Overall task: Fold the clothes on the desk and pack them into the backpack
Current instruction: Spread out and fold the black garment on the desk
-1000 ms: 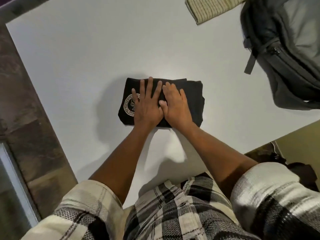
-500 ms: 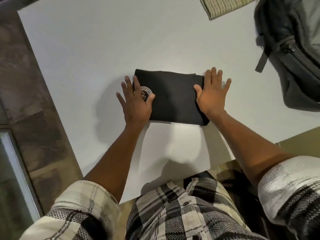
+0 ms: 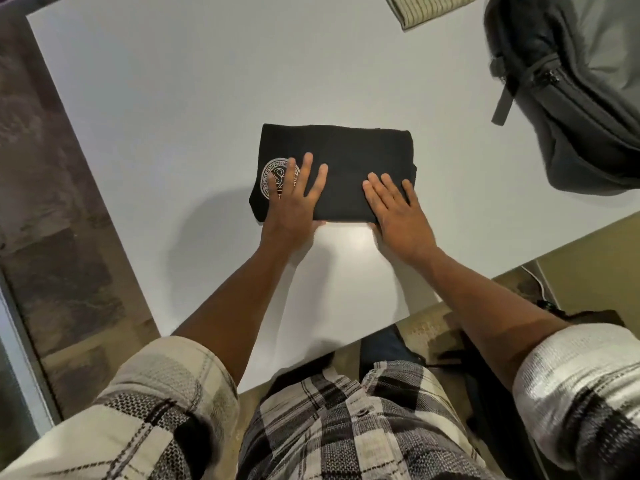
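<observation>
Two hands lie flat on a folded black garment (image 3: 346,157) at the centre of the frame, their fingers straight and slightly spread, holding nothing and only pressing down. The left hand (image 3: 292,199) covers the garment's lower left part, with its fingers (image 3: 304,168) reaching over a round white printed emblem (image 3: 273,178) and its thumb at the garment's near edge. The right hand (image 3: 398,209) rests on the lower right corner, fingers pointing toward the upper left of the frame, the heel of the palm hanging over the near edge onto the bench (image 3: 173,98). The garment is a compact rectangle with layered edges showing along its right side, lying on the white bench top near its middle. Both forearms are bare and run down to rolled cuffs of a plaid shirt (image 3: 346,427) that fills the bottom of the frame. At the upper right of the frame a dark grey backpack (image 3: 571,98) lies on the bench, well apart from the black garment, with a zip and a loose strap (image 3: 502,102) hanging on its left side. Just left of the backpack, at the top edge of the frame, sits a folded pale striped garment (image 3: 429,8), partly cut off. Brownish stone-like flooring shows along the left of the frame.
</observation>
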### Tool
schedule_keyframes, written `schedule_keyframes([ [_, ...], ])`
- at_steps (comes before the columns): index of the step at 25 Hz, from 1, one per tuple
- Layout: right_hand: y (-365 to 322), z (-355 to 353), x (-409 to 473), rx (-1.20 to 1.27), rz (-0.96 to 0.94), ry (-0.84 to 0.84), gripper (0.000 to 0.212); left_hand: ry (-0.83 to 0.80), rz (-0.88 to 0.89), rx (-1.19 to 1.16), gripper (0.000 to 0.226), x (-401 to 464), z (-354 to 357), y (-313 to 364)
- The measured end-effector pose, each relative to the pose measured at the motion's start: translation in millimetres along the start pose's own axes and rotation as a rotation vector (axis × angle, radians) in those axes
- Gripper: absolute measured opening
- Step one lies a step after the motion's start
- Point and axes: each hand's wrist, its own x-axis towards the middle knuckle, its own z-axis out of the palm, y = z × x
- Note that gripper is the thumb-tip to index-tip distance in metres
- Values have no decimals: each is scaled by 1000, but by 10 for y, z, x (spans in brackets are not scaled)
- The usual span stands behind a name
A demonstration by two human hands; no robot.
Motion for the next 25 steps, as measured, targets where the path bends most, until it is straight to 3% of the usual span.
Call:
schedule_keyframes([
  [7,312,-226,-323,94,326,45,66,68,-8,12,92,-133,90,-1],
  [10,-83,-320,-108,245,184,110,75,43,-25,22,90,-192,76,39],
  [13,-479,-195,48,195,84,16,70,-3,-65,59,88,-242,43,68],
  [16,-304,-111,25,75,174,-11,69,-34,-135,103,90,-348,29,93],
  [19,30,-215,-58,81,311,6,70,-46,-214,3,91,-519,54,58],
  [22,-52,-299,-25,125,280,14,71,-43,-279,-106,88,-640,45,-37],
  [25,-301,-243,41,208,211,-95,73,17,-79,-119,97,-700,3,-125],
])
